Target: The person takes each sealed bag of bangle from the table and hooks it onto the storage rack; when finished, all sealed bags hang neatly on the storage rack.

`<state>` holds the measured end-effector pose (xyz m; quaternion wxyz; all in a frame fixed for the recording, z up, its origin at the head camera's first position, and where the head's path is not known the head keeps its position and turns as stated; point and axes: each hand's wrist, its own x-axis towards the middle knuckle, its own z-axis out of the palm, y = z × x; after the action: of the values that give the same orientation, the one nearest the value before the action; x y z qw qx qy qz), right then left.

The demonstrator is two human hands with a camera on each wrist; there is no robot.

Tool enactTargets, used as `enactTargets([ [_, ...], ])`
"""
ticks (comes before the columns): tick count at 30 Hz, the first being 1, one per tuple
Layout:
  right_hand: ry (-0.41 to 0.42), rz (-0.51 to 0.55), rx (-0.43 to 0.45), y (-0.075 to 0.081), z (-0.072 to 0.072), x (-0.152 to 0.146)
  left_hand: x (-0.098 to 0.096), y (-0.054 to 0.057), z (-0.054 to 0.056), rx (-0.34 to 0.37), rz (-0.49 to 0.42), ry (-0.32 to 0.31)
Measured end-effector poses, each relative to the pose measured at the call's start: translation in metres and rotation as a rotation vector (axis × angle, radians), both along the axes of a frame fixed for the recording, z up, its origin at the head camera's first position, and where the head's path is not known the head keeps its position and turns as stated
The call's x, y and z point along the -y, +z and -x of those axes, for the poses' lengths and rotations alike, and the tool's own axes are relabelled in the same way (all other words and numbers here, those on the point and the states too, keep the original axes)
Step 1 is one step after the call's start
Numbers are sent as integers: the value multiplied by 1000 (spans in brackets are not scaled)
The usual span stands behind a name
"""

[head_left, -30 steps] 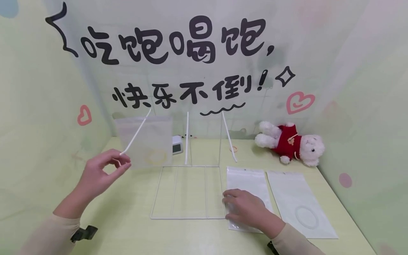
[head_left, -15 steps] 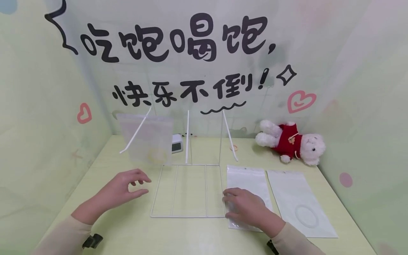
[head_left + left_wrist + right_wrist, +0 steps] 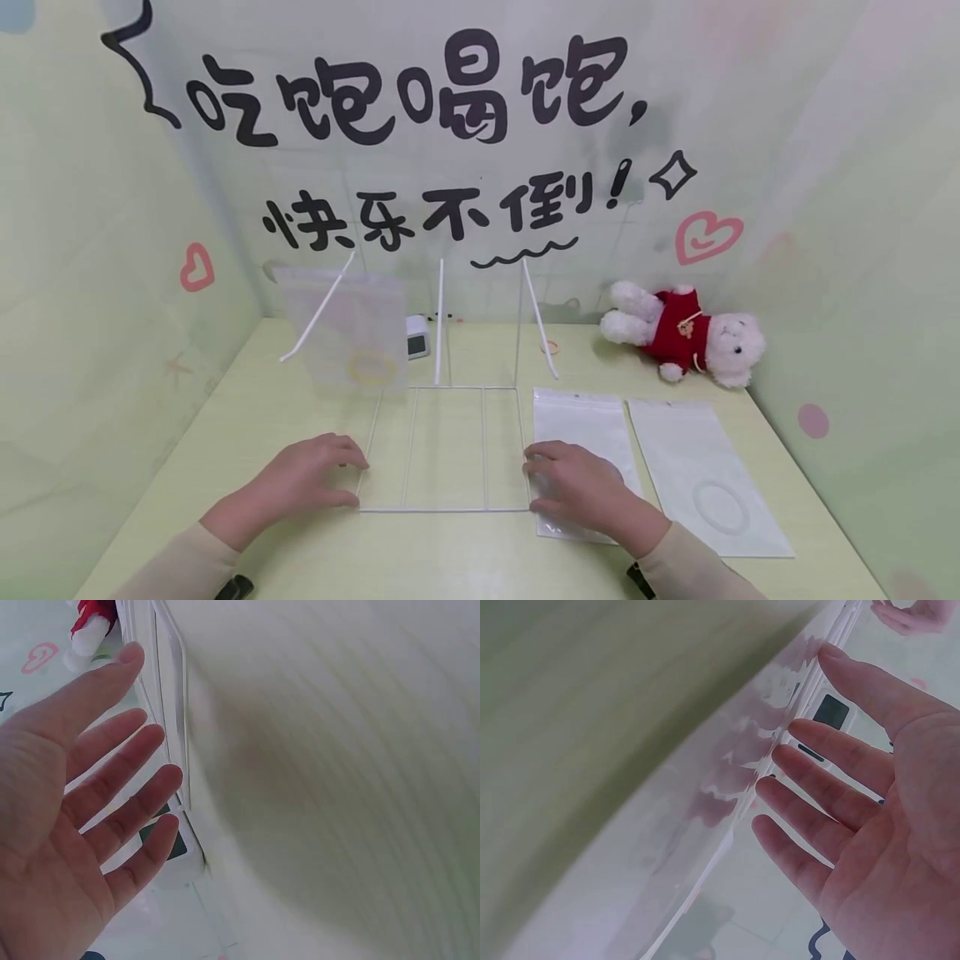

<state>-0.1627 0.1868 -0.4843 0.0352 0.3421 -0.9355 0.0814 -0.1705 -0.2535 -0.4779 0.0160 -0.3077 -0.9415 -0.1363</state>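
A white wire rack stands on the table, its flat base toward me and three prongs rising behind. From the left prong hangs a translucent zip bag with a yellowish ring inside. My left hand is at the base's left side, fingertips by the wire; in the left wrist view its fingers are loosely extended. On the opposite side my right hand has its fingertips at the base's right wire, over a white zip bag lying flat. The right wrist view shows those fingers loosely straight.
Farther right lies another white zip bag with a ring showing through. A plush toy in red lies at the back right. Behind the rack are a small white device with a dark screen and an orange ring.
My left hand has left the hanging bag and prong, moving down and right to the base's left side. The bag swings slightly. My right hand has stayed in place.
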Motion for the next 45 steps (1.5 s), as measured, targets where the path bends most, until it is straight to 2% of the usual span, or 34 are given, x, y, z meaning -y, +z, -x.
enactTargets([
  [5, 7, 7, -12, 0, 0, -1, 0, -4, -3, -14, 14, 22],
  [16, 9, 4, -14, 2, 1, 0, 2, -13, -6, 8, 10, 16],
  [21, 11, 11, 13, 4, 1, 0, 2, -14, -6, -2, 4, 19],
  [28, 62, 79, -18, 4, 11, -8, 2, -14, -7, -14, 1, 21],
  [39, -91, 163, 28, 18, 38, -42, 1, -13, -8, -5, 15, 49],
  [45, -183, 196, 46, 17, 57, -64, 1, -13, -8, -5, 7, 52],
])
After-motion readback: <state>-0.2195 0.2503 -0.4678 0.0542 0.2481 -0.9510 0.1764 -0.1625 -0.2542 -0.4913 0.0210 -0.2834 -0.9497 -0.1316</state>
